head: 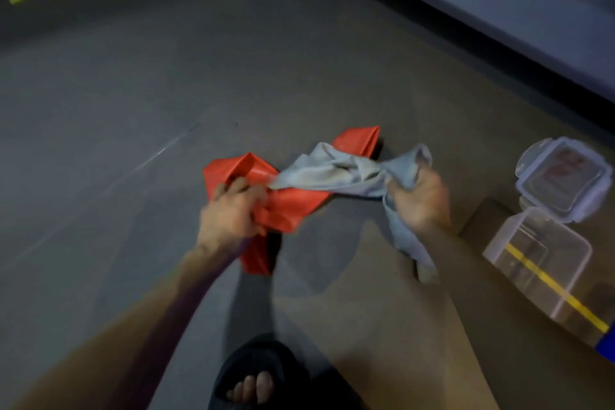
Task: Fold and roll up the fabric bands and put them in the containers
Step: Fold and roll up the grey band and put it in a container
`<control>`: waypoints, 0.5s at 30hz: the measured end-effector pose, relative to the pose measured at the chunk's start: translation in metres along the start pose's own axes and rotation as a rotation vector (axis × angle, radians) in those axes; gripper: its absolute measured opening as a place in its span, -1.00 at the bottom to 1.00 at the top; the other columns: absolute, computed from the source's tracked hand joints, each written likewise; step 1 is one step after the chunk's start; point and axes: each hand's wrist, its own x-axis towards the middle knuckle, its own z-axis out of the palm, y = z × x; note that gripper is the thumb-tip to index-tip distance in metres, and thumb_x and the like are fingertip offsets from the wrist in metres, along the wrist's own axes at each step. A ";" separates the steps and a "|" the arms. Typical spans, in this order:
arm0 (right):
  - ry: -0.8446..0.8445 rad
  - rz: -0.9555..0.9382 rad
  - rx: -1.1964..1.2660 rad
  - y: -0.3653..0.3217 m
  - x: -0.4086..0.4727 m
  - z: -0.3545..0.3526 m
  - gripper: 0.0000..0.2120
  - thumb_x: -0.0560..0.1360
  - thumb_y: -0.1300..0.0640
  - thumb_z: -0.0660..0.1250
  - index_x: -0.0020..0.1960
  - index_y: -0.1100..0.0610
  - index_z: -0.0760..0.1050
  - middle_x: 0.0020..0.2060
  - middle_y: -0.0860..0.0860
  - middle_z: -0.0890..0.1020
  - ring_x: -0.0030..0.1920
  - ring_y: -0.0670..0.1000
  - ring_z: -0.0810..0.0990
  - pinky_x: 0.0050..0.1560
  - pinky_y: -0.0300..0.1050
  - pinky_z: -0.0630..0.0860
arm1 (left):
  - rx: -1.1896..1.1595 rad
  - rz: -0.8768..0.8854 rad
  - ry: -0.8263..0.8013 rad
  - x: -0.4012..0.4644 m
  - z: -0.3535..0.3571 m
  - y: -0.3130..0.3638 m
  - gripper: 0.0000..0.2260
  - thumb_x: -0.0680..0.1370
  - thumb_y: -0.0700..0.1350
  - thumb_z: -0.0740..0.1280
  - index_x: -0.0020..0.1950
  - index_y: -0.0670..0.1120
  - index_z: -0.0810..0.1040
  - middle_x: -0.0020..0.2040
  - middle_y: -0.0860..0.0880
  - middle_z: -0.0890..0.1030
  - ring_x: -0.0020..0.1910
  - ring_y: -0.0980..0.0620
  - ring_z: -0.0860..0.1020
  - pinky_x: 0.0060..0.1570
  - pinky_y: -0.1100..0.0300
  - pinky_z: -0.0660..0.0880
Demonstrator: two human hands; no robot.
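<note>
Above a grey floor, both hands are raised in mid-frame, each clamped on a fabric band. The left hand has its fingers curled round a bunched part of the red band, whose folded ends spread upward to the left and right while one end hangs below the fist. The right hand grips the pale grey band, which stretches leftward across the red band and trails down beside the right wrist. At right, on a brown cardboard sheet, stand a clear empty container and, just beyond it, a clip-lock lid. A sandalled foot shows at the bottom edge.
</note>
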 end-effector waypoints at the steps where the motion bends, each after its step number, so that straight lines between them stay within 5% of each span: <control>1: 0.059 0.032 0.095 -0.009 0.004 -0.007 -0.53 0.45 -0.08 0.46 0.24 0.19 0.59 0.06 0.12 0.71 0.13 0.16 0.68 0.12 0.00 0.57 | 0.023 -0.068 0.039 0.001 -0.009 -0.011 -0.75 0.42 -0.12 0.46 0.06 0.07 0.57 0.07 -0.06 0.53 0.07 -0.27 0.48 -0.08 -0.11 0.55; 4: 0.232 0.036 0.429 -0.046 0.014 -0.031 -0.58 0.45 -0.07 0.49 0.21 0.16 0.63 0.02 -0.04 0.72 0.08 -0.02 0.71 0.16 -0.03 0.63 | 0.112 -0.262 0.149 0.003 -0.034 -0.041 -0.76 0.49 -0.14 0.39 0.15 0.03 0.58 0.08 -0.15 0.53 0.09 -0.31 0.47 -0.08 -0.17 0.53; 8: 0.427 -0.024 0.957 -0.106 0.021 -0.070 -0.78 0.56 0.18 0.45 0.19 0.22 0.61 -0.02 0.02 0.72 -0.06 -0.09 0.73 0.02 -0.12 0.67 | 0.201 -0.449 0.102 -0.003 -0.051 -0.074 -0.79 0.54 -0.16 0.32 0.16 -0.01 0.57 0.08 -0.19 0.51 0.13 -0.36 0.47 -0.05 -0.21 0.49; 12: 0.292 0.123 1.301 -0.130 0.014 -0.081 -0.81 0.58 0.15 0.39 0.17 0.17 0.58 -0.13 0.03 0.74 -0.17 -0.01 0.75 -0.23 -0.12 0.65 | 0.228 -0.544 -0.012 -0.011 -0.046 -0.073 -0.71 0.54 -0.21 0.31 0.26 -0.03 0.50 0.16 -0.21 0.42 0.18 -0.36 0.43 0.01 -0.21 0.48; 15: 0.095 0.237 1.535 -0.117 0.006 -0.075 -0.68 0.60 0.05 0.32 0.29 0.16 0.58 0.14 0.13 0.72 0.09 0.15 0.73 0.12 0.15 0.65 | 0.228 -0.463 -0.004 -0.008 -0.039 -0.052 -0.57 0.47 -0.13 0.39 0.34 -0.05 0.45 0.27 -0.21 0.37 0.25 -0.34 0.38 0.17 -0.22 0.41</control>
